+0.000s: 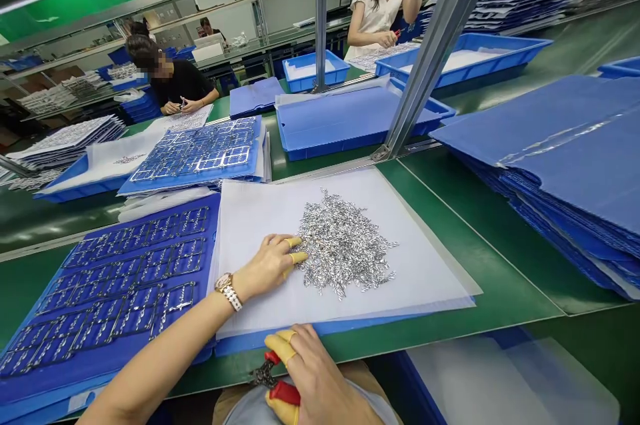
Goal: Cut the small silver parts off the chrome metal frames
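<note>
A heap of small shiny silver pieces (343, 245) lies on a white sheet (420, 272); they are too small to name. At the heap's left edge is my left hand (273, 265), palm down, with yellow finger covers on several fingertips. Its fingers are stretched out and apart, their tips reaching the pieces. My right hand (320, 372), also in yellow finger covers, is closed around red-handled side cutters (280, 382) in front of the table edge. The cutters' dark jaws point left, clear of the heap.
Left of the sheet, dark frames of small parts (115, 272) rest on blue sheets. Behind them stands a stack topped with more frames (200, 148). A metal post (435, 52) rises beyond the sheet. Blue sheets (565, 145) are piled right. Co-workers sit across the table.
</note>
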A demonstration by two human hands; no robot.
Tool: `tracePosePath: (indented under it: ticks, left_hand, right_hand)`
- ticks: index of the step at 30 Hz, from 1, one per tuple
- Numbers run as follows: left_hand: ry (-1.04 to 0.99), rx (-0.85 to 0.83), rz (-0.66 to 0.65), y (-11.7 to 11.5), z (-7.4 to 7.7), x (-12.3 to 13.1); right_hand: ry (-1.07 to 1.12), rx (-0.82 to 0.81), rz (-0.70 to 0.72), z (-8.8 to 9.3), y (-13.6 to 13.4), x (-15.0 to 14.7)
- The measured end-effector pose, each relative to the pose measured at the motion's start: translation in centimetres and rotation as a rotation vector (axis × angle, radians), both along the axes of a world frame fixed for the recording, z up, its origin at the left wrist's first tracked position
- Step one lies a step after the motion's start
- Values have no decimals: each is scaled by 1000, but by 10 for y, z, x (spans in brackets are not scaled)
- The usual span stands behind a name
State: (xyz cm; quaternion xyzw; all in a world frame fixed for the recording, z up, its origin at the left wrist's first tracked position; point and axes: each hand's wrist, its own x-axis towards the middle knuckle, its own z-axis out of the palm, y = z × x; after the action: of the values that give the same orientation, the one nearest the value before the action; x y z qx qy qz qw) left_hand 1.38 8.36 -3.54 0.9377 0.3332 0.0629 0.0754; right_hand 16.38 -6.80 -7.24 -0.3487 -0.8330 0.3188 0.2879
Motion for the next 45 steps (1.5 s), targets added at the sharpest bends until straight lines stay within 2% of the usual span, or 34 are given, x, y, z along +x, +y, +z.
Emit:
tracePosePath:
  ticks: [5,11,15,21,24,29,35,38,41,45]
  left_hand:
    - [-93,46,94,-10,0,-23]
    - [-128,-35,19,-31,-2,-6]
    - [-75,-40,4,-33,-6,2]
    - [-176,33,187,-36,1,-27]
    - [-97,59,330,-37,4,-45]
    - [121,50,502,-21,3,-50]
    - [152,41,532,8,3,-40]
    - [134,52,499,11,11,-31]
    - [105,74,458,9,26,-21]
    - [91,109,444,5,38,-22]
  right_hand:
    - [35,19,17,6,6,3]
    - [-14,-38,134,7,8,5]
    - [-23,-138,212,11,6,7]
    - [97,-167,174,12,2,15]
    - [75,-141,173,16,4,15]
    - [-1,-85,187,25,8,-1]
    - [-30,-122,160,17,4,-13]
    - [-27,-153,137,17,5,-11]
    - [15,-147,134,22,9,-8]
    - [49,-135,139,26,13,-6]
